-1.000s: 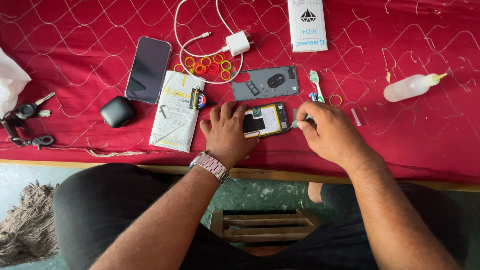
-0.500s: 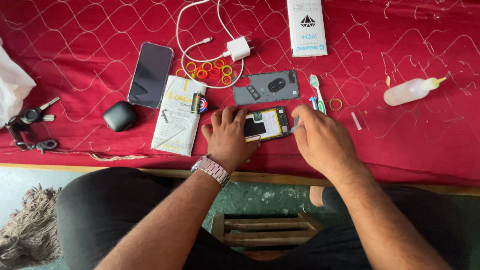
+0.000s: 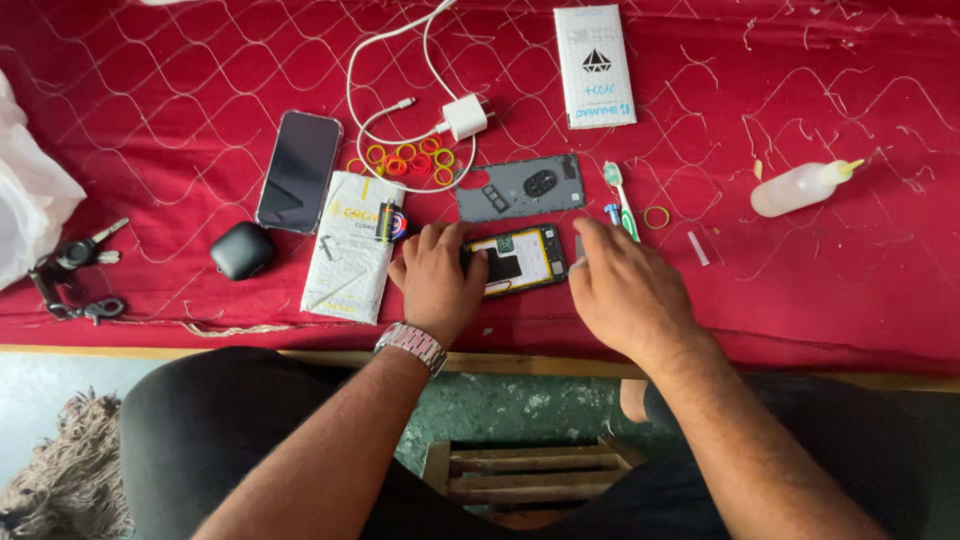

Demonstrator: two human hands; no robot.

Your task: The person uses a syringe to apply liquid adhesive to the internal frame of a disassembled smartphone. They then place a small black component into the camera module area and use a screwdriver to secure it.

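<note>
Now the opened phone (image 3: 520,260) lies between both hands, left hand (image 3: 436,282) gripping its end, right hand (image 3: 625,290) touching.

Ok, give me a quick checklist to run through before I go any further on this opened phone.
1. Opened phone flat on the red cloth: ok.
2. Left hand steadying its left end: ok.
3. Right hand at its right end; tool in the fingers: cannot tell.
4. Grey back cover set aside, apart from the phone: ok.
5. Squeeze bottle lying on its side; cap sealed: cannot tell.
</note>
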